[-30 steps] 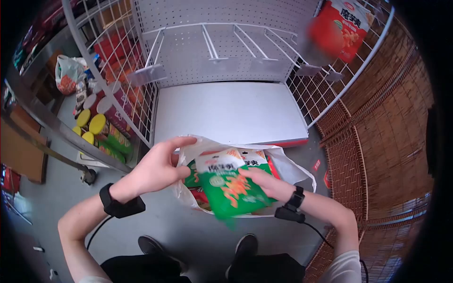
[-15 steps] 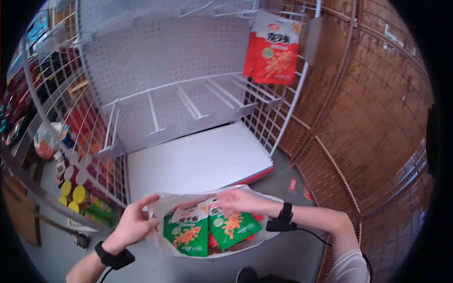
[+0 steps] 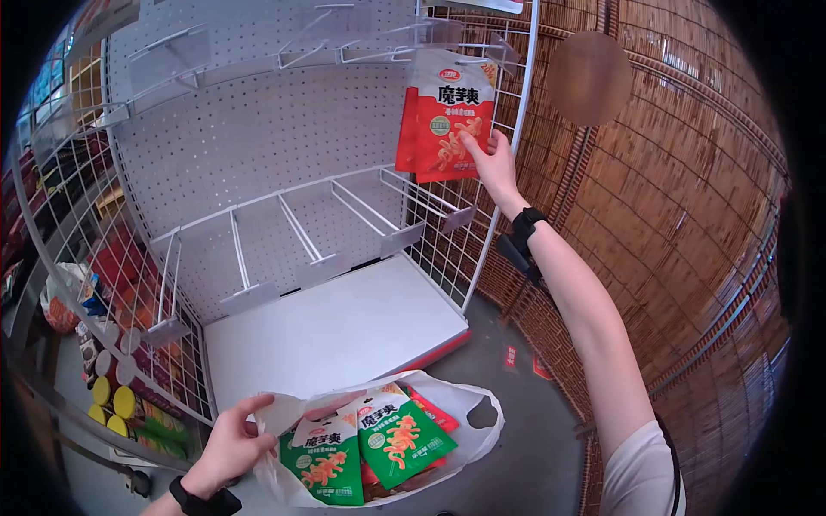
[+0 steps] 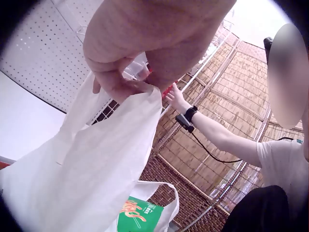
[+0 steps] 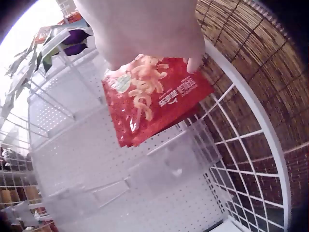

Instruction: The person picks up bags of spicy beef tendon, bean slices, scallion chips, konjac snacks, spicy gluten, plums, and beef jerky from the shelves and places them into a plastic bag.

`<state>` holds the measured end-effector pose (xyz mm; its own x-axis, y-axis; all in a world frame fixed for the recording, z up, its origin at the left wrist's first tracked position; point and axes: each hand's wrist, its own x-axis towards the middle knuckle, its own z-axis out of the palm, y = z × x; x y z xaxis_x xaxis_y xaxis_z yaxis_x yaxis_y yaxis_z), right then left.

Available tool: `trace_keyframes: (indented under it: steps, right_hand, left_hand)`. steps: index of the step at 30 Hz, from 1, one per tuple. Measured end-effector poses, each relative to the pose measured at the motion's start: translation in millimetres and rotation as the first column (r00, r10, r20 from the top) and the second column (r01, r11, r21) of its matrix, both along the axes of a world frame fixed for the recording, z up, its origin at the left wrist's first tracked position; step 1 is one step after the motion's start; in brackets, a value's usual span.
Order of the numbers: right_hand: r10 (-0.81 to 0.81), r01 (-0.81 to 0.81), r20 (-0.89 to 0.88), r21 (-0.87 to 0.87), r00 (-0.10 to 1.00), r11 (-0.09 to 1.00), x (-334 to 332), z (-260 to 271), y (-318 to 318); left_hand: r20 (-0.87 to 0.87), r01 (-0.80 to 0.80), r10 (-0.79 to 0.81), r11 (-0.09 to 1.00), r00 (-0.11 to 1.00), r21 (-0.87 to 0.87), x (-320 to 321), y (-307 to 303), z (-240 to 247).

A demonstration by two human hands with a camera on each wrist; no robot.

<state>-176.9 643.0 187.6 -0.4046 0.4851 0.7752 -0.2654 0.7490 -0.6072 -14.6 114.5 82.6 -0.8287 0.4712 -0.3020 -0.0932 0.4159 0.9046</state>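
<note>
A white plastic bag stands with its mouth open, and my left hand pinches its rim; the left wrist view shows the bag's edge gathered between thumb and fingers. Inside lie green snack packets, with red ones partly hidden beneath. Up on the rack, red snack packets hang one behind another from a hook. My right hand is at the lower right of the front packet, thumb over its printed face and fingers spread by its side edge. From the right wrist view, the hand covers the packet's upper part.
A white wire rack with a perforated back panel carries rows of hooks with clear tag holders. Below is a white base shelf. A woven bamboo screen stands right; yellow-lidded cans stand left.
My right hand has let go of a green packet, left in the bag, and moved up to the hanging red packets. My left hand stays at the bag's rim. The head view has tilted up and turned right.
</note>
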Motion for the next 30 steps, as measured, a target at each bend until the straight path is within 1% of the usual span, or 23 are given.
trace_keyframes:
  steps: [1,3,5,6,7,9,10,11,13,14,15,18,19,21,22,23,24,25,26,27,28,29,30]
  right_hand:
    - [-0.026,0.026,0.050,-0.007,0.998,1.000,-0.5,2.3,-3.0]
    - [-0.032,0.034,0.061,-0.038,0.998,0.999,-1.4,-2.0,-13.9]
    - [-0.273,0.267,0.057,0.103,0.960,0.958,-3.9,-6.0,-27.9]
    - [-0.209,0.207,0.023,0.070,0.978,0.976,-8.7,-7.6,-29.1]
    - [-0.206,0.203,0.029,0.072,0.978,0.977,-12.5,-7.1,-31.3]
    - [-0.264,0.263,0.035,0.015,0.964,0.965,-18.2,-4.3,-29.6]
    - [-0.214,0.215,0.038,-0.019,0.976,0.976,-24.3,-3.0,-21.8]
    - [-0.214,0.215,0.044,-0.015,0.976,0.976,-24.0,-0.7,-20.0]
    - [-0.017,0.020,0.038,-0.077,0.999,0.997,-25.9,3.9,-19.2]
    - [-0.054,0.052,-0.022,-0.095,0.998,0.994,-31.2,2.7,-18.0]
    - [-0.051,0.050,-0.017,-0.090,0.999,0.995,-36.8,3.6,-12.9]
    - [0.062,-0.056,0.041,-0.119,0.997,0.991,-42.6,7.6,-5.5]
    - [0.065,-0.059,0.047,-0.115,0.997,0.992,-46.1,7.9,-5.1]
    - [0.155,-0.158,-0.045,-0.102,0.987,0.982,-52.0,8.6,0.8]
    - [0.280,-0.282,-0.035,-0.179,0.959,0.943,-52.2,8.6,4.7]
    - [0.255,-0.255,-0.020,-0.148,0.967,0.956,-53.8,8.2,8.7]
    - [0.246,-0.250,-0.043,-0.166,0.968,0.954,-51.5,7.3,2.8]
    - [0.241,-0.248,-0.060,-0.183,0.969,0.951,-49.6,5.8,-4.0]
    - [0.096,-0.095,-0.002,-0.150,0.995,0.984,-62.5,-0.8,18.6]
    - [-0.051,0.056,0.050,-0.104,0.997,0.993,-69.0,-3.4,17.1]
    - [0.084,-0.070,0.067,-0.186,0.994,0.980,-69.0,-6.7,19.1]
    - [0.214,-0.186,0.077,-0.269,0.974,0.945,-50.0,1.6,0.1]
    - [0.243,-0.198,0.085,-0.360,0.966,0.912,-47.5,3.8,-7.8]
  left_hand:
    - [-0.008,-0.005,0.005,1.000,1.000,-0.010,-1.4,-2.1,-1.6]
    - [-0.009,-0.011,0.011,1.000,1.000,-0.020,-2.2,-3.6,-3.9]
    - [0.007,-0.034,0.034,0.999,0.999,0.001,-2.7,-4.3,-3.7]
    - [0.012,-0.040,0.040,0.999,0.999,0.001,-3.3,-5.4,-3.9]
    - [0.018,-0.036,0.037,0.999,0.999,-0.010,-4.3,-6.2,-4.1]
    - [0.036,-0.026,0.026,0.999,0.999,-0.021,-4.8,-6.1,-6.2]
    - [-0.015,-0.020,0.020,0.999,1.000,-0.030,-4.6,-5.8,-7.9]
    - [-0.067,-0.016,0.013,0.999,0.998,-0.039,-4.7,-6.1,-9.2]
    - [-0.059,-0.016,0.014,1.000,0.998,-0.024,-5.2,-5.6,-10.1]
    - [-0.057,-0.013,0.012,1.000,0.998,-0.013,-6.0,-5.6,-10.7]
    - [-0.052,-0.016,0.015,1.000,0.999,-0.007,-7.6,-5.8,-12.1]
    - [-0.036,-0.008,0.009,1.000,0.999,0.016,-13.3,-7.4,-16.4]
    - [-0.027,-0.002,0.002,1.000,1.000,-0.001,-14.6,-8.3,-17.5]
    - [-0.011,0.004,-0.004,1.000,1.000,-0.018,-16.2,-9.2,-19.1]
    - [-0.024,-0.003,0.003,1.000,1.000,0.013,-15.4,-8.9,-19.9]
    - [-0.035,-0.014,0.016,0.999,0.999,0.046,-14.1,-9.3,-20.5]
    - [-0.023,-0.033,0.034,0.998,0.999,0.051,-13.5,-9.3,-19.0]
    - [-0.017,-0.016,0.017,1.000,1.000,0.017,-14.2,-8.8,-16.0]
    - [-0.005,-0.001,0.001,1.000,1.000,-0.015,-14.4,-10.4,-15.1]
    - [0.030,0.000,0.001,0.999,1.000,-0.046,-16.4,-12.8,-20.5]
    - [-0.018,0.005,-0.006,1.000,1.000,-0.031,-16.9,-13.2,-21.4]
    - [-0.065,0.012,-0.013,1.000,0.998,-0.016,-16.2,-11.6,-21.9]
    - [-0.045,-0.009,0.008,1.000,0.999,-0.008,-15.8,-11.1,-24.0]
